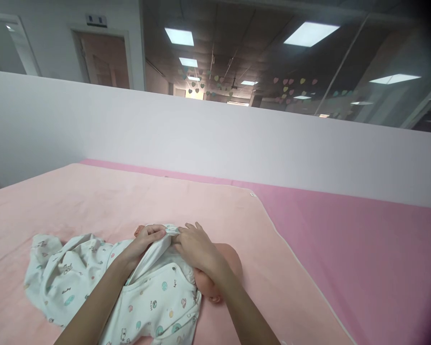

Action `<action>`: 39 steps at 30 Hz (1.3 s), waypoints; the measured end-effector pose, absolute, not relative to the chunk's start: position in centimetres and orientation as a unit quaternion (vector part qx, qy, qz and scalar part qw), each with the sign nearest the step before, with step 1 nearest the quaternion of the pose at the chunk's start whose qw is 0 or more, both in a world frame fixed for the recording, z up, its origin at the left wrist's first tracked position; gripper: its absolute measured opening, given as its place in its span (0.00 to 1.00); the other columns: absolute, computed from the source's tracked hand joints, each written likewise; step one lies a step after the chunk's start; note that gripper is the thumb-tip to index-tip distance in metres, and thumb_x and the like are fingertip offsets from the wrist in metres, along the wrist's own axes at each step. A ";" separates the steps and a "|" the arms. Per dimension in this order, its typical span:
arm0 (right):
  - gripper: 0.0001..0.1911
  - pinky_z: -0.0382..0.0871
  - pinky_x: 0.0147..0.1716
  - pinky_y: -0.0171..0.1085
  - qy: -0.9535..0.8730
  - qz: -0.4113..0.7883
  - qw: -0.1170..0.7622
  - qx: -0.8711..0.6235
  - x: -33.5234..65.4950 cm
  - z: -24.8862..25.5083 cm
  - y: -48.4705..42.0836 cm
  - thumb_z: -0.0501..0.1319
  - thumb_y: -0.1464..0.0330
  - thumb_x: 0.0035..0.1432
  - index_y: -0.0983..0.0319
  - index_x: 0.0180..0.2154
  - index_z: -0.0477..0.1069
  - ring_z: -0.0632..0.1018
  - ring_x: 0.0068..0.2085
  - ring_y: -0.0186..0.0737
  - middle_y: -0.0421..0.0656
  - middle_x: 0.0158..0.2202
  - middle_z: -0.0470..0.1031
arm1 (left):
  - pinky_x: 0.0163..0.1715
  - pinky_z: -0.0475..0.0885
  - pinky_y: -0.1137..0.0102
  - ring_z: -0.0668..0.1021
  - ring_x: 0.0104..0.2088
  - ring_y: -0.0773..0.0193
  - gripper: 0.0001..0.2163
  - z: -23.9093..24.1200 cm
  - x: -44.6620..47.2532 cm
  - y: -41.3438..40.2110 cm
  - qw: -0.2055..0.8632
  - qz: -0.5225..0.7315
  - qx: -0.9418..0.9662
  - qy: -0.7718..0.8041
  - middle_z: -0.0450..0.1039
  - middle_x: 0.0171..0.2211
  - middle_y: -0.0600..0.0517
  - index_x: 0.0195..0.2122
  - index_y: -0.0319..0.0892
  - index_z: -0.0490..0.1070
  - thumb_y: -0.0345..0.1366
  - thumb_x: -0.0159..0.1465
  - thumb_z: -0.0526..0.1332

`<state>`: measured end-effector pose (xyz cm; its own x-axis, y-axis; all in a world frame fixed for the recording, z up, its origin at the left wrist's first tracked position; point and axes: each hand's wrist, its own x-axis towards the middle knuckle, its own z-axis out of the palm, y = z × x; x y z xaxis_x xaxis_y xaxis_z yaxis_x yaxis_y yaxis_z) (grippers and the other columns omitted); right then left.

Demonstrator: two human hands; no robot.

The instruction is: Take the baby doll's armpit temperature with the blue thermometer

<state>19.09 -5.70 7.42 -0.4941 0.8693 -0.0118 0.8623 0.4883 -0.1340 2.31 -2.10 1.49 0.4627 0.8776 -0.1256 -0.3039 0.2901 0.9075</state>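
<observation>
1. The doll [234, 258] lies on the pale pink pad [129, 194], its head to the right and its printed suit [154, 304] over the body. If the cloth were pulled hard towards either end, the doll could slide or roll, since neither hand appears to brace it.

2. The left hand [150, 237] pinches the far edge of the suit's front between thumb and fingers. That is a narrow hold on soft cloth; a tug from the other side could make the edge slip out and fold under.

3. The right hand [197, 247] is at the collar, fingertips at the cloth and some fingers raised. I cannot tell whether it grips. The two hands are close together, with a short stretch of cloth between them, so pulling them apart could strain the neckline.

4. The right wrist passes over the doll's head. Lowering it could press or turn the head.

5. A doll's hand [139, 230] shows just beyond the left hand. It could catch in the cloth if the edge were drawn across it.

6. The front gapes, and a dark dot, perhaps a snap [174, 269], sits on the near flap. Uneven layers could leave the two sides misaligned.
</observation>
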 end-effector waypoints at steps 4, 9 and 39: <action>0.16 0.57 0.50 0.44 -0.853 0.052 0.052 -0.516 21.5 10.0 -6.6 0.49 0.72 0.61 0.63 0.26 0.70 0.70 0.43 0.41 0.46 0.33 0.74 | 0.20 0.59 0.79 0.67 0.19 0.72 0.15 0.8 2.1 -1.7 0.724 0.390 0.468 0.324 0.68 0.19 0.53 0.25 0.35 0.73 0.43 0.49 0.69; 0.15 0.62 0.41 0.35 -0.788 0.163 0.269 -0.529 26.4 14.1 -9.1 0.46 0.67 0.64 0.61 0.31 0.69 0.72 0.38 0.35 0.41 0.35 0.74 | 0.16 0.52 0.79 0.61 0.16 0.75 0.13 0.3 2.1 -2.0 0.699 0.280 0.589 0.293 0.66 0.16 0.56 0.28 0.38 0.77 0.43 0.48 0.69; 0.15 0.69 0.46 0.40 -0.589 0.208 0.394 -0.674 27.2 5.4 -26.2 0.54 0.64 0.58 0.60 0.40 0.76 0.76 0.46 0.42 0.45 0.41 0.77 | 0.18 0.50 0.75 0.60 0.17 0.71 0.15 2.2 3.2 -4.2 0.511 0.124 0.800 0.288 0.68 0.19 0.52 0.24 0.37 0.76 0.46 0.54 0.61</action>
<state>27.22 -26.23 5.45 0.2185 0.9583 0.1844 0.6298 0.0058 -0.7767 3.18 -4.21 2.22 0.8038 0.5872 -0.0958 0.3340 -0.3122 0.8894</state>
